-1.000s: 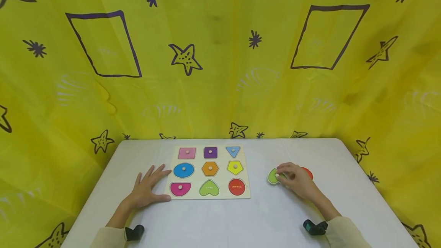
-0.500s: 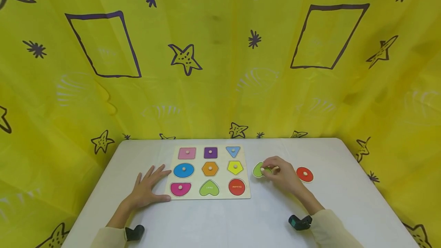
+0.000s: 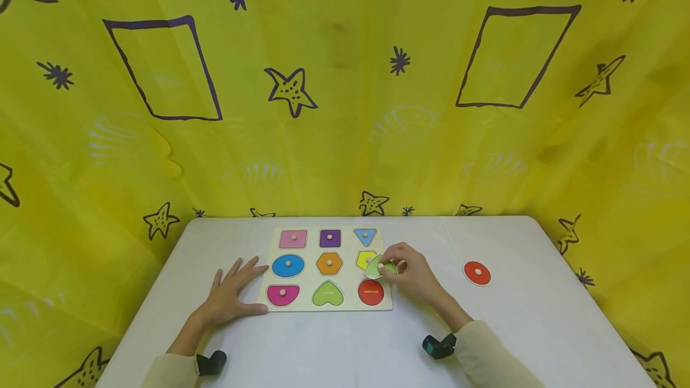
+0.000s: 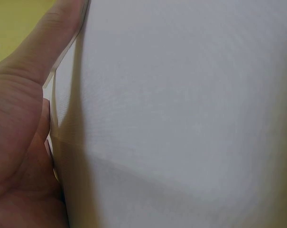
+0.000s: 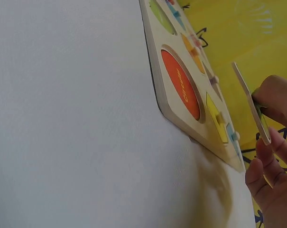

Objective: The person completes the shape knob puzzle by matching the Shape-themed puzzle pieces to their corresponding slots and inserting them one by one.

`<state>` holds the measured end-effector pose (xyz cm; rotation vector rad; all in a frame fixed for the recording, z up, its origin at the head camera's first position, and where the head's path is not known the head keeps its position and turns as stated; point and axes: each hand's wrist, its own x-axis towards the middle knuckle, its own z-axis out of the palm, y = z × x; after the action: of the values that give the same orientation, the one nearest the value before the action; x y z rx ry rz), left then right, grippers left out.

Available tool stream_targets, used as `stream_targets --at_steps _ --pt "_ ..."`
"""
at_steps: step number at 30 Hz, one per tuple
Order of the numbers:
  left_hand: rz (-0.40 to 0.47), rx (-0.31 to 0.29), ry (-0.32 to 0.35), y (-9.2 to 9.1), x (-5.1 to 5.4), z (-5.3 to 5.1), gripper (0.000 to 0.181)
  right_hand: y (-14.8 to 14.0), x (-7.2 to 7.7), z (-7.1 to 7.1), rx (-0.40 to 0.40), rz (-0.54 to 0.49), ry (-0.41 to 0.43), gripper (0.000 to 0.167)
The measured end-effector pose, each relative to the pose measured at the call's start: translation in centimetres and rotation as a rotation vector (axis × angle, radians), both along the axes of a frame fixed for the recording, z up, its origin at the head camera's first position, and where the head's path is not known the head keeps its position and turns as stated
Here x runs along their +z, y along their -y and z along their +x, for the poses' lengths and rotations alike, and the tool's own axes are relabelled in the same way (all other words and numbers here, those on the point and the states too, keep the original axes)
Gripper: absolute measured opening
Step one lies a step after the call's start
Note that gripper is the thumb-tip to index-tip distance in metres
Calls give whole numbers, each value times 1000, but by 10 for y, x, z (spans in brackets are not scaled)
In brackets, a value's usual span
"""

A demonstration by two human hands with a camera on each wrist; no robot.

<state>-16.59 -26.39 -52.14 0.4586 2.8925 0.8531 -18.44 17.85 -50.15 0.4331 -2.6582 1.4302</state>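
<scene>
My right hand [image 3: 412, 271] pinches the small knob of a green heart-shaped puzzle piece [image 3: 374, 267]. In the right wrist view the heart piece [image 5: 251, 102] is seen edge-on, raised above the board. It overlaps the yellow pentagon piece [image 3: 363, 260] in the head view. The wooden puzzle board [image 3: 349, 307] lies flat on the table. Its green heart recess [image 3: 327, 295] and red circle recess [image 3: 371, 293] show printed words and no knobs. My left hand [image 3: 229, 298] has its fingers spread, with fingertips and thumb at the board's left edge.
A red round knobbed piece [image 3: 477, 273] lies on the white table [image 3: 517, 328] to the right. Several knobbed pieces, such as the blue oval [image 3: 288, 266] and orange hexagon [image 3: 329, 263], sit in the board. A yellow patterned curtain [image 3: 345, 154] stands behind the table.
My right hand has carried the green heart piece leftward from beside the red round piece to over the board's right edge. The left hand and board have stayed in place.
</scene>
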Motion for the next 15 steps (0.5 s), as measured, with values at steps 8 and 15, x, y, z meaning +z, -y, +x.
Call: stream_targets --at_steps 8,15 --pt "5 -10 -17 0 0 1 92 29 -2 1 41 -43 11 12" --pt "23 -15 -37 1 -5 1 92 52 -8 2 56 -76 12 10"
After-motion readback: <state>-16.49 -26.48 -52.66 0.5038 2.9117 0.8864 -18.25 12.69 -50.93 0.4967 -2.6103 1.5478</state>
